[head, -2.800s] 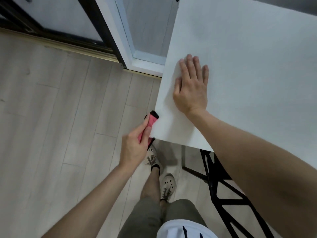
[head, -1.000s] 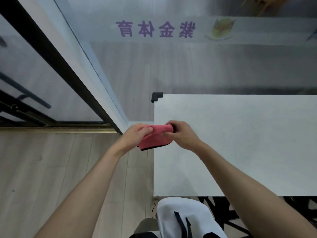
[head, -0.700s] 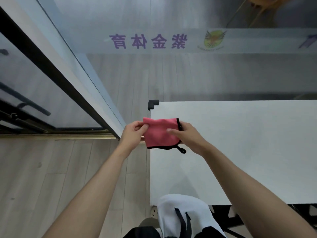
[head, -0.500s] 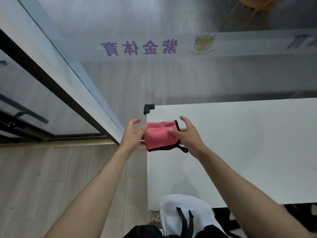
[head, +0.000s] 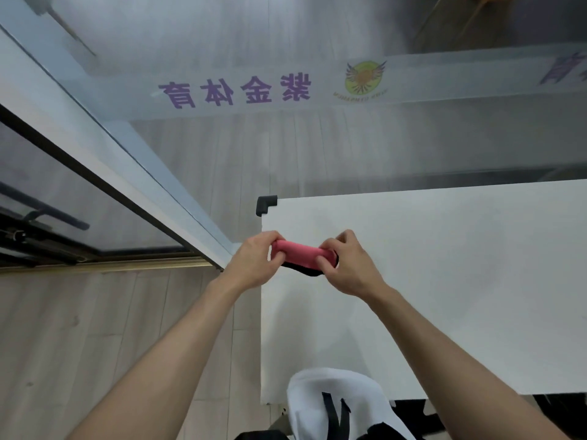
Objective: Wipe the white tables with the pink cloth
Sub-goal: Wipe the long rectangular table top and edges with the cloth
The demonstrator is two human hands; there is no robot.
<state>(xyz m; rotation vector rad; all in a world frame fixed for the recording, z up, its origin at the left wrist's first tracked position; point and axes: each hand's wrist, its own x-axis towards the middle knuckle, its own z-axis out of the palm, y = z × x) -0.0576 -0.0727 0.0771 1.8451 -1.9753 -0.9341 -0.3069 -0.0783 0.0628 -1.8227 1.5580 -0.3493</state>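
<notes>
The left hand [head: 251,265] is curled tight around the left end of a pink cloth [head: 300,253], a soft fabric piece with black edging, bunched into a narrow horizontal roll. The right hand [head: 352,271] grips the opposite end in the same way, with the back of the hand upward and the fingers folded over the fabric. Both hands have hold of the cloth, and the roll spans the short gap between them. The left arm [head: 165,354] and right arm [head: 451,354] are bare. They rise from the bottom corners of the view and converge, with the wrists nearly level.

The cloth sits over the left edge of the white table [head: 444,281], a flat rectangular top, near its far-left corner. The hands cover the cloth's underside, so I cannot tell whether it touches the surface. Only the pink middle and a dark strip of edging below it show, because both ends are buried in the fingers.

A black plastic corner guard [head: 266,204] caps the table's far-left corner, and the table's right side is cut off by the frame. The person's white garment with black stripes [head: 333,404] covers part of the near edge, and the dark shapes beside it are hard to make out. A pale wood-plank floor [head: 95,328] lies to the left. Beyond the table is a glass panel whose frosted band carries purple characters [head: 235,90] and a round yellow-green winged logo [head: 365,78]. The small lettering under the logo is too blurred to read.
</notes>
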